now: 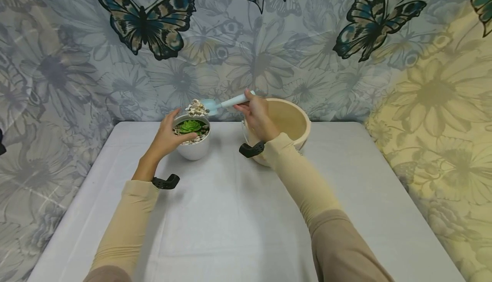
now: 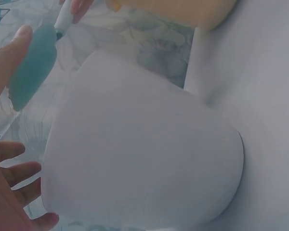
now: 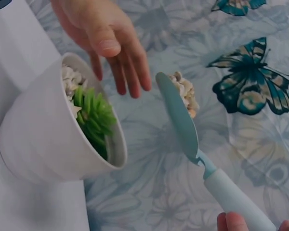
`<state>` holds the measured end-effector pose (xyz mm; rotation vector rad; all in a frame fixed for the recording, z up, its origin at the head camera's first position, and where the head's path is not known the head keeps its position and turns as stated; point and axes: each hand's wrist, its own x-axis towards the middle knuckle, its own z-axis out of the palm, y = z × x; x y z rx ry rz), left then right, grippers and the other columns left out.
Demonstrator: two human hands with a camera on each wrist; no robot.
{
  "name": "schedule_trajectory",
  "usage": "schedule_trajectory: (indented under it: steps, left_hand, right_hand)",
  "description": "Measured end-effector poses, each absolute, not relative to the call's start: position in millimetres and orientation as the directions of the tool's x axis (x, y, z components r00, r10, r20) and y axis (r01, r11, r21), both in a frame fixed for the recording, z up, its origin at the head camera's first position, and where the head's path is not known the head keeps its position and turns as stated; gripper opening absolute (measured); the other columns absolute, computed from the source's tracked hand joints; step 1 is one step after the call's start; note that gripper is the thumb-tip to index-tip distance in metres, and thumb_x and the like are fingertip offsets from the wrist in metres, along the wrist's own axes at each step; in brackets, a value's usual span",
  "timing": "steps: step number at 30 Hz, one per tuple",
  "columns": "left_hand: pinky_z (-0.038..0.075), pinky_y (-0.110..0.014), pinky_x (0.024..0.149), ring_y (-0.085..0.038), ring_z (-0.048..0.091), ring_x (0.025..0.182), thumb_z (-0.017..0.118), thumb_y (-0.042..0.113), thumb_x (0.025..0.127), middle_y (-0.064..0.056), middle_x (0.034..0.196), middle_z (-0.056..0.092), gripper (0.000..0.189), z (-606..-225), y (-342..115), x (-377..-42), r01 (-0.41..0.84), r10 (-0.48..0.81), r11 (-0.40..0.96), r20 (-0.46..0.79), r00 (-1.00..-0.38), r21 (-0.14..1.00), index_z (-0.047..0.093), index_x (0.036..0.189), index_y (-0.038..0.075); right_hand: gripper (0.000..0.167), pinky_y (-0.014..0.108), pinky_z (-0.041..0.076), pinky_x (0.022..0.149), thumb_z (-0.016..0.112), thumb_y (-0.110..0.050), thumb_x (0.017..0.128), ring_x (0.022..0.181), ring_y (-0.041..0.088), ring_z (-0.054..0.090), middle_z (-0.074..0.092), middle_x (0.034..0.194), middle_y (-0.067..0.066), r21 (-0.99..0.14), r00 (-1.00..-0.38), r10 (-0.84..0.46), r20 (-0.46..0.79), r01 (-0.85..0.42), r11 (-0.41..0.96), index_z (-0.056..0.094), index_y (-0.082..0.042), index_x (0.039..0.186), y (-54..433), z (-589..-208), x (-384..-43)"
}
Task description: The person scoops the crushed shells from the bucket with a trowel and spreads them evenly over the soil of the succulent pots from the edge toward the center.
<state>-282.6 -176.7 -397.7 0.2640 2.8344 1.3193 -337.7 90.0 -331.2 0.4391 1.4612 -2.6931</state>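
On the left, the left hand (image 1: 163, 139) was spread beside the white pot (image 1: 194, 150), its thumb near the rim; whether it touched, I could not tell. The pot stood upright on the tabletop (image 1: 215, 213), with a green plant (image 1: 190, 126) inside, pale stones around it. Above the pot, apart from its rim, hung the trowel (image 1: 226, 103), its blade heaped with stones (image 1: 197, 108). To the right, the right hand (image 1: 259, 117) pinched the trowel's handle, in front of the cream pot (image 1: 294, 117).
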Motion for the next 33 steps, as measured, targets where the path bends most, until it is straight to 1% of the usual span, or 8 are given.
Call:
schedule_trajectory:
  steps: [5,8,12,15,20,22,29,33]
  left_hand:
    - [0.021,-0.071,0.111,-0.046,0.012,0.148,0.073,0.049,0.083,-0.019,0.163,0.004,0.106,-402.1,-186.0,-283.8,0.116,0.137,0.636,0.037,-0.99,0.763,0.006,0.158,0.015]
    - [0.019,-0.071,0.112,-0.045,0.009,0.149,0.074,0.049,0.083,-0.019,0.163,0.004,0.109,-407.6,-191.5,-285.9,0.089,0.122,0.623,0.016,-0.992,0.777,0.002,0.158,0.015]
    - [0.016,-0.065,0.117,-0.041,0.009,0.15,0.074,0.046,0.084,-0.018,0.164,0.005,0.113,-417.6,-197.3,-289.9,0.064,0.121,0.567,-0.006,-0.993,0.821,-0.005,0.158,0.011]
    - [0.016,-0.062,0.119,-0.04,0.009,0.151,0.074,0.042,0.085,-0.018,0.164,0.003,0.113,-424.6,-199.8,-292.2,0.047,0.138,0.518,-0.029,-0.99,0.854,-0.008,0.157,0.009]
    - [0.014,-0.066,0.117,-0.041,0.002,0.151,0.074,0.043,0.084,-0.016,0.165,-0.004,0.114,-430.9,-201.7,-293.0,0.001,0.152,0.518,-0.09,-0.984,0.855,-0.008,0.158,0.015]
    - [0.013,-0.067,0.116,-0.041,-0.001,0.151,0.075,0.045,0.083,-0.014,0.165,-0.006,0.115,-432.2,-202.3,-292.9,-0.014,0.15,0.529,-0.109,-0.983,0.848,-0.008,0.158,0.018]
    - [0.013,-0.069,0.115,-0.042,-0.002,0.151,0.077,0.046,0.081,-0.013,0.165,-0.009,0.116,-434.5,-203.4,-291.3,-0.017,0.158,0.539,-0.121,-0.98,0.842,-0.008,0.158,0.024]
    - [0.015,-0.07,0.114,-0.043,0.001,0.151,0.078,0.047,0.079,-0.014,0.165,-0.007,0.119,-434.2,-200.4,-287.3,-0.035,0.123,0.545,-0.121,-0.985,0.838,-0.008,0.158,0.025]
  right_hand:
    - [0.015,0.039,0.058,0.085,0.058,-0.016,0.098,0.067,0.022,0.067,0.064,0.075,0.011,-0.828,-0.957,0.11,-0.267,0.17,-0.535,0.061,-0.005,0.089,84.0,-332.9,-340.3]
    - [0.014,0.034,0.061,0.076,0.058,-0.015,0.098,0.065,0.022,0.066,0.062,0.076,0.011,-0.834,-0.955,0.11,-0.274,0.179,-0.521,0.063,-0.002,0.099,79.9,-335.1,-341.3]
    - [0.028,0.026,0.06,0.063,0.058,-0.016,0.098,0.061,0.019,0.066,0.063,0.074,0.01,-0.856,-0.954,0.125,-0.273,0.182,-0.484,0.061,0.005,0.117,75.1,-339.2,-340.6]
    - [0.033,0.023,0.059,0.058,0.058,-0.016,0.098,0.059,0.015,0.066,0.062,0.073,0.008,-0.879,-0.957,0.14,-0.253,0.167,-0.447,0.058,0.008,0.12,72.0,-341.7,-339.5]
    - [0.025,0.023,0.059,0.059,0.059,-0.016,0.098,0.06,0.014,0.065,0.06,0.075,0.008,-0.884,-0.958,0.143,-0.247,0.162,-0.438,0.057,0.005,0.111,65.8,-342.8,-339.0]
    - [0.024,0.024,0.059,0.06,0.059,-0.016,0.098,0.06,0.015,0.065,0.06,0.075,0.008,-0.881,-0.957,0.14,-0.254,0.169,-0.441,0.057,0.005,0.11,63.2,-343.0,-339.7]
    - [0.034,0.025,0.06,0.064,0.059,-0.017,0.098,0.063,0.015,0.064,0.06,0.081,0.008,-0.887,-0.954,0.14,-0.265,0.185,-0.422,0.055,0.007,0.122,57.8,-343.5,-340.8]
    - [0.037,0.029,0.061,0.074,0.059,-0.018,0.098,0.065,0.015,0.063,0.059,0.082,0.008,-0.895,-0.953,0.14,-0.269,0.194,-0.402,0.053,0.007,0.125,56.2,-343.8,-341.1]
